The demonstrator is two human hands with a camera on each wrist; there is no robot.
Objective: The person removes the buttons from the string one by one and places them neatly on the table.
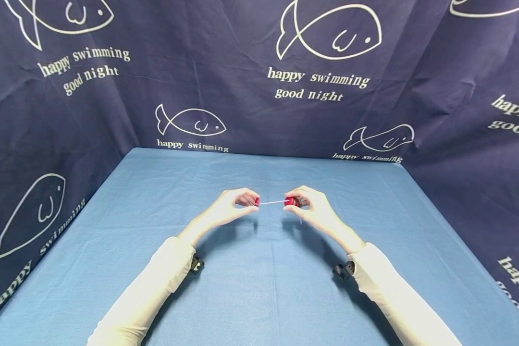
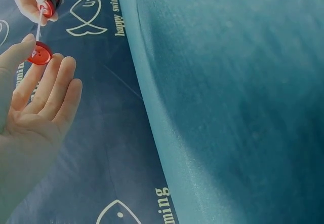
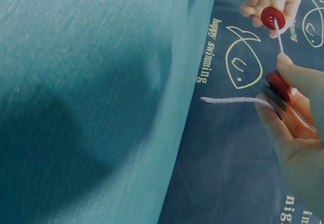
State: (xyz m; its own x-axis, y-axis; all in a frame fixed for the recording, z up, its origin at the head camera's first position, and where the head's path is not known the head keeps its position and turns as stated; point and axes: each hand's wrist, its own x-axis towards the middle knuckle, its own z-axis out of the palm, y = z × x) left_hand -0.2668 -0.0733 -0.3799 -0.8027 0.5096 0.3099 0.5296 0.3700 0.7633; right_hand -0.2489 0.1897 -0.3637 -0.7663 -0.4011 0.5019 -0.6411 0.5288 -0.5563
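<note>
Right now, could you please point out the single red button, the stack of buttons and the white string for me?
single red button (image 2: 39, 53), left wrist view, on its face.
stack of buttons (image 3: 278, 88), right wrist view, on the red top button.
white string (image 3: 235, 100), right wrist view, on its loose end.

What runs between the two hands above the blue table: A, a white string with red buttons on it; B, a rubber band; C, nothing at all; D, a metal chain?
A: a taut white string spans from the red button pinched by the left hand to the stacked buttons held by the right hand.
</note>
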